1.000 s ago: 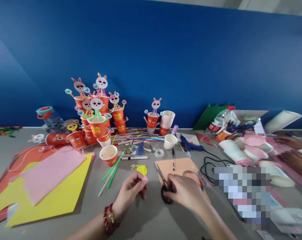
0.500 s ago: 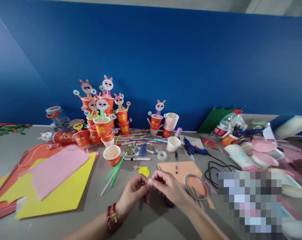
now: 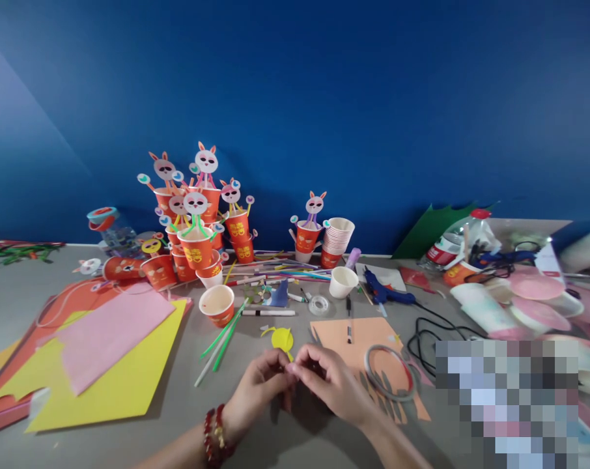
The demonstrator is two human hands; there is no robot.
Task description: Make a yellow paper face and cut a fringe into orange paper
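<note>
My left hand and my right hand meet fingertip to fingertip above the grey table, both pinched closed. Whatever lies between the fingertips is too small or too hidden to make out. A red bead bracelet circles my left wrist. Just beyond the fingertips lies a yellow paper disc with thin yellow strips. An orange paper sheet with cut edges spreads to the right of my right hand, and a grey tape roll rests on it. Green and white straws lie to the left, beside a red paper cup.
Several red cups with paper rabbit heads stand stacked at the back left. Coloured paper sheets cover the left side. A blue glue gun with a black cable lies right of a white cup. Clear tape sits mid-table.
The view has tilted down and shifted slightly. My hands remain pinched together, with only small finger movement.
</note>
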